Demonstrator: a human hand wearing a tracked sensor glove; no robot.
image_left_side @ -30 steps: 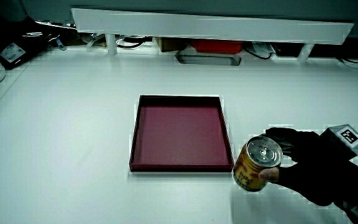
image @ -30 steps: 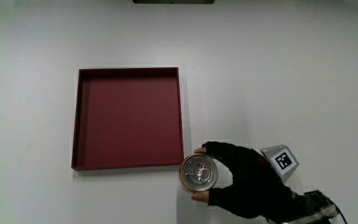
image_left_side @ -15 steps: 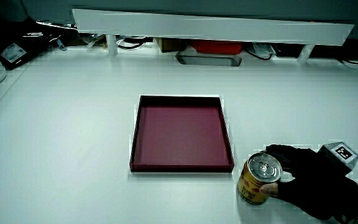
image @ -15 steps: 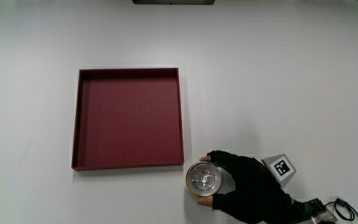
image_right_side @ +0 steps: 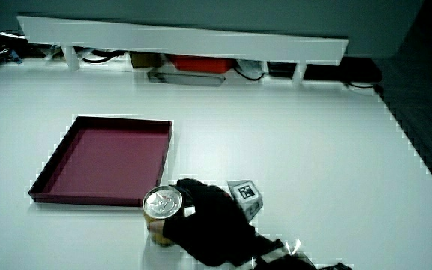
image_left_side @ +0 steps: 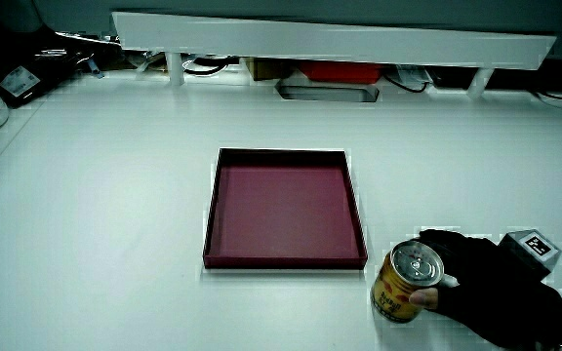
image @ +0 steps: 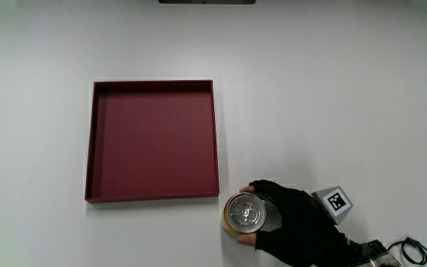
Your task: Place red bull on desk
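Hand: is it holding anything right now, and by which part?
Yes. The hand grips the can by its side wall, fingers wrapped around it, lid uncovered, beside the red tray.

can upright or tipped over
Upright: the can shows its round top facing up in the main view, beside the tray, with the hand wrapped around it.

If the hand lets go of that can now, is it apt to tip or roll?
Probably not: the can stands upright on the table beside the red tray. The hand grips its rigid-looking metal side; knocked over, its round body would likely roll.
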